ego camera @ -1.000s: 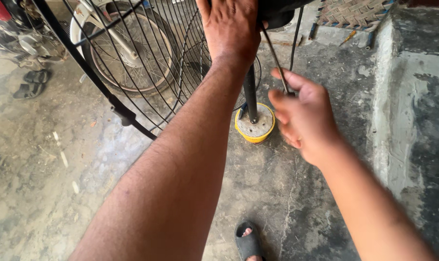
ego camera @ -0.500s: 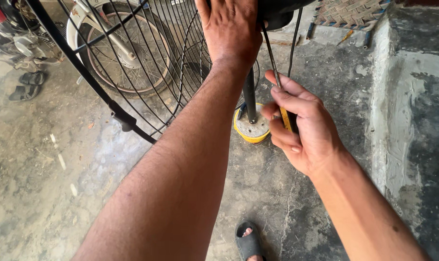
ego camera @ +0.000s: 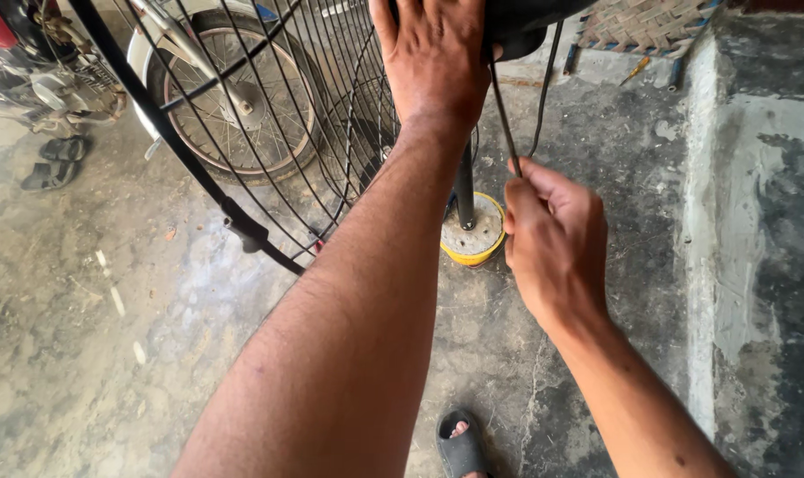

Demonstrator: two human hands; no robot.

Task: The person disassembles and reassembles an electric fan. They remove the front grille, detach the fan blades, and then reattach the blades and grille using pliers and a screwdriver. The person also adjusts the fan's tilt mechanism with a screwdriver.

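Left hand (ego camera: 433, 57) spread flat on wire fan guard (ego camera: 269, 115); right hand (ego camera: 552, 235) closed around thin rod (ego camera: 501, 111) beside yellow-rimmed stand base (ego camera: 474, 239).

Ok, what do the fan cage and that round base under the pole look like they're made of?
The fan cage looks like thin metal wire, painted or coated black, with a thicker black rim. The round base looks like rough grey concrete cast in a yellow shell, maybe plastic; hard to tell. The pole appears to be dark metal.
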